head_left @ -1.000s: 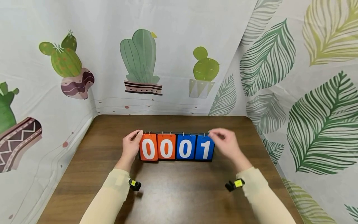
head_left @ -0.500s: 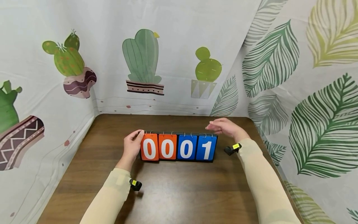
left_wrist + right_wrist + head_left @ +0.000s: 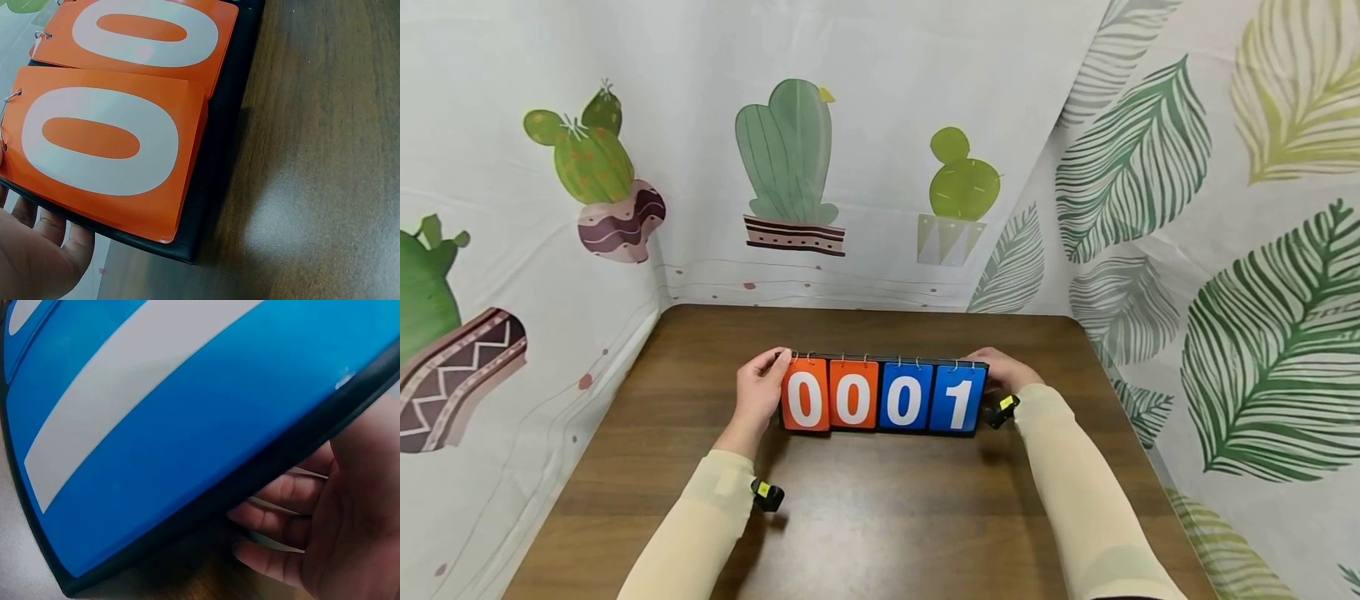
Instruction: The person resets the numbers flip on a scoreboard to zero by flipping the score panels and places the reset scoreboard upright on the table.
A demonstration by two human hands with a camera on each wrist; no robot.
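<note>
A tabletop flip scoreboard (image 3: 880,398) leans back on the table, showing two orange cards with 0 and two blue cards with 0 and 1. My left hand (image 3: 758,390) grips its upper left corner, thumb at the front and fingers behind; in the left wrist view those fingers (image 3: 51,228) lie against the black backing. At the opposite end, my right hand (image 3: 1009,368) reaches behind the board's right edge. The right wrist view shows its fingers (image 3: 275,522) loosely bent behind the black edge. The thumb is out of sight there, and contact with the back cannot be told.
The brown wooden table (image 3: 880,517) extends around the board. Behind it hangs a white cloth (image 3: 880,167) printed with cacti, and a leaf-patterned cloth (image 3: 1135,167) covers the right side. Black wrist cameras (image 3: 767,496) sit at both sleeves.
My right hand has left the rings above the blue 1 card, swung up and right, then come down behind the board's right end. The left hand keeps its hold; the cards read the same.
</note>
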